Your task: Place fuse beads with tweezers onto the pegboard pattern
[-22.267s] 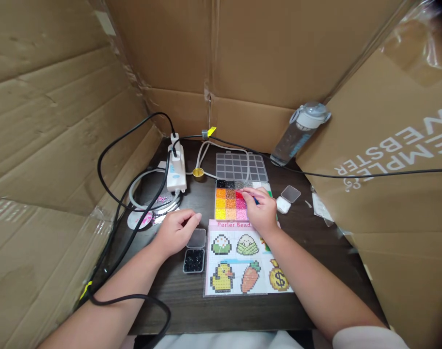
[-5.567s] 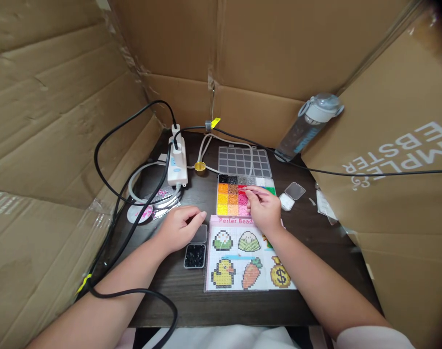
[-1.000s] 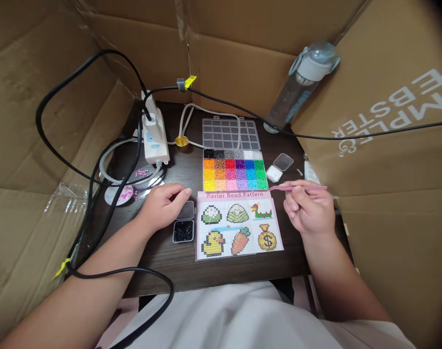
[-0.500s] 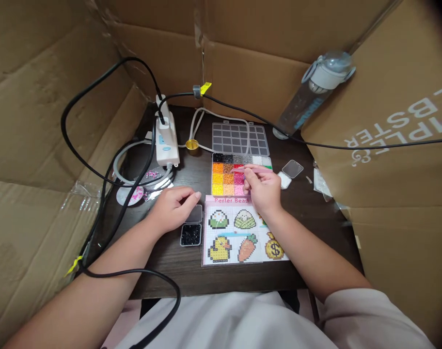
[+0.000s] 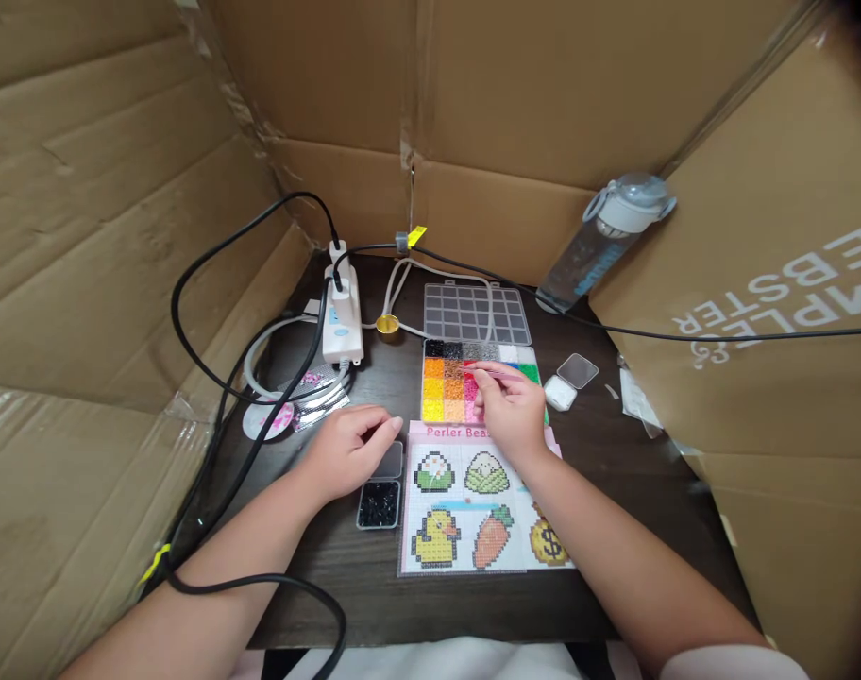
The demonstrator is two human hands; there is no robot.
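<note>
My right hand (image 5: 512, 411) pinches pink tweezers (image 5: 498, 373), their tips over the brown beads in the compartment box (image 5: 434, 389). The box's clear lid (image 5: 477, 314) lies folded back behind it. Below the box, a Perler Bead pattern sheet (image 5: 465, 477) shows a duck, a carrot and other pictures, partly covered by my right wrist. My left hand (image 5: 352, 449) rests on the table with loosely curled fingers and thumb extended, holding nothing visible. Beside it is a small open case of black beads (image 5: 379, 504). An open case of white beads (image 5: 560, 393) lies right of the box.
A white power strip (image 5: 342, 321) with black cables stands at the back left, near a small gold cup (image 5: 387, 326). A water bottle (image 5: 604, 241) leans at the back right. Cardboard walls (image 5: 508, 208) surround the dark table (image 5: 331, 604). A black cable crosses my left forearm.
The view has tilted upward, so everything sits lower in the picture. Both hands keep nearly the same places on the table, and the tweezers remain over the brown beads.
</note>
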